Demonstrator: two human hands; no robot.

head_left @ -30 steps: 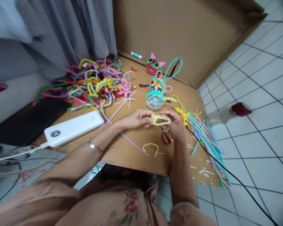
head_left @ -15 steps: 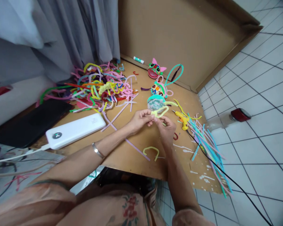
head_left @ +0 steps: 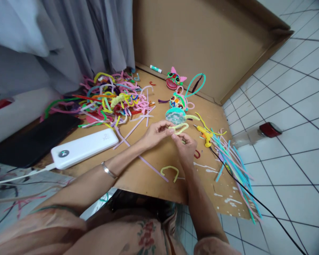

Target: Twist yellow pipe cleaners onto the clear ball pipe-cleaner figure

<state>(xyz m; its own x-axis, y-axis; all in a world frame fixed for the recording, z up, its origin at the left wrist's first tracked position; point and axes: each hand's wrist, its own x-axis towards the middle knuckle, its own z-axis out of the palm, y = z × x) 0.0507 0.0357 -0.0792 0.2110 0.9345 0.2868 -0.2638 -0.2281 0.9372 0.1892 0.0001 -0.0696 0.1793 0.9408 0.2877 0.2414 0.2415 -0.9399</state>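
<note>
A pale yellow pipe cleaner [head_left: 183, 128], bent into a narrow loop, is pinched between my two hands above the table. My left hand [head_left: 158, 134] grips its left end with thumb and fingers. From below, my right hand [head_left: 185, 144] pinches it near the same spot, fingers curled. Just beyond sits a round turquoise-rimmed piece [head_left: 175, 115] with a cloudy underside. Behind that lie a pipe-cleaner animal face with pink ears [head_left: 178, 102] and a red-mouthed face [head_left: 173, 80]. A bent yellow piece of pipe cleaner [head_left: 170, 168] lies nearer my body.
A yellow glue gun [head_left: 207, 135] rests at right, its black cord running off the table beside a bundle of straight pipe cleaners [head_left: 235, 159]. At left are a tangled pipe-cleaner heap [head_left: 117, 95], a white power bank [head_left: 85, 148] and a black flat object [head_left: 37, 138]. A cardboard wall [head_left: 196, 42] stands behind.
The yellow loop has tilted and now lies flatter between my fingers. Both hands have shifted only slightly; the things on the table stay where they were.
</note>
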